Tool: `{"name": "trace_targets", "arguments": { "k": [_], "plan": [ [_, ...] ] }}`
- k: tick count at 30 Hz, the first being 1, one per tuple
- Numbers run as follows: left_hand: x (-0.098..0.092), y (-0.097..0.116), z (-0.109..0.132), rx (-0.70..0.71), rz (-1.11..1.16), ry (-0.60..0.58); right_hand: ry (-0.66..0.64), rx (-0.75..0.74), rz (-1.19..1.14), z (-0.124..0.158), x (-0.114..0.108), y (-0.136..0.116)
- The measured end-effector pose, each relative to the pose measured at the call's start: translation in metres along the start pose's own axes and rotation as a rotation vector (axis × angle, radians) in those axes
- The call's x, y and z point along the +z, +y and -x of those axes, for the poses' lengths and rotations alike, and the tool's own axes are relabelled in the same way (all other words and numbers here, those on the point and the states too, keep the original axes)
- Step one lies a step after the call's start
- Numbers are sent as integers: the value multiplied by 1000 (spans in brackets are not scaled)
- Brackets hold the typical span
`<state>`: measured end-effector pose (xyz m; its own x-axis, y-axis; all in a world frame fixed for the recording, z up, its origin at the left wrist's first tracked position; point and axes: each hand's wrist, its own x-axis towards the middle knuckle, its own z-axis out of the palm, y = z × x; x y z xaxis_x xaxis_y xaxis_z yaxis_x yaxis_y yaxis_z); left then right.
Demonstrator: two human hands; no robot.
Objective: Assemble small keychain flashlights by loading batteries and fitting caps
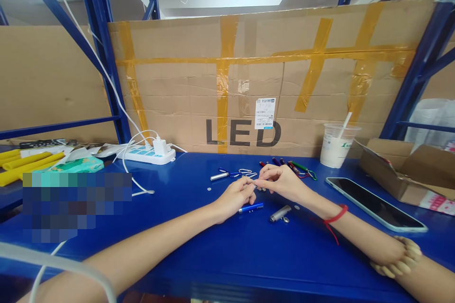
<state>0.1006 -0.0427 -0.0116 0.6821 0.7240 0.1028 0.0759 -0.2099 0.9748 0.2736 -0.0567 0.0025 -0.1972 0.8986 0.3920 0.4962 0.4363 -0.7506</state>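
My left hand [236, 197] and my right hand [282, 181] meet over the middle of the blue table [213, 251]. Their fingertips are pinched together around something small and metallic, too small to name. Just below the left fingers lies a blue cylinder [251, 208], and right of it a silver cylinder [280, 213] with a small ring beside it. Behind the left hand are a silver tube [219, 176] and blue and silver clips [245, 172]. Red, dark and green clips [302, 170] lie behind the right hand.
A power strip [149, 155] with white cables stands at the back left, near yellow tubes [33, 165]. On the right are a drink cup [336, 149], a phone [375, 203] and an open cardboard box [408, 175]. A large cardboard sheet [170, 99] stands behind the table.
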Motion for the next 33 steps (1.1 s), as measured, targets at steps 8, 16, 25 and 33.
{"name": "trace_targets", "arguments": {
  "k": [8, 16, 25, 33],
  "plan": [
    [0, 0, 1, 33, -58, 7, -3, 129, -27, 1, 1, -4],
    [0, 5, 4, -1, -30, 24, 23, 253, -95, 4, 2, -13],
    [1, 9, 1, -24, 8, 23, 20, 215, -91, 2, 8, -7],
    [-3, 9, 0, -42, 85, 0, -14, 137, -70, 2, 6, -7]
  ]
}}
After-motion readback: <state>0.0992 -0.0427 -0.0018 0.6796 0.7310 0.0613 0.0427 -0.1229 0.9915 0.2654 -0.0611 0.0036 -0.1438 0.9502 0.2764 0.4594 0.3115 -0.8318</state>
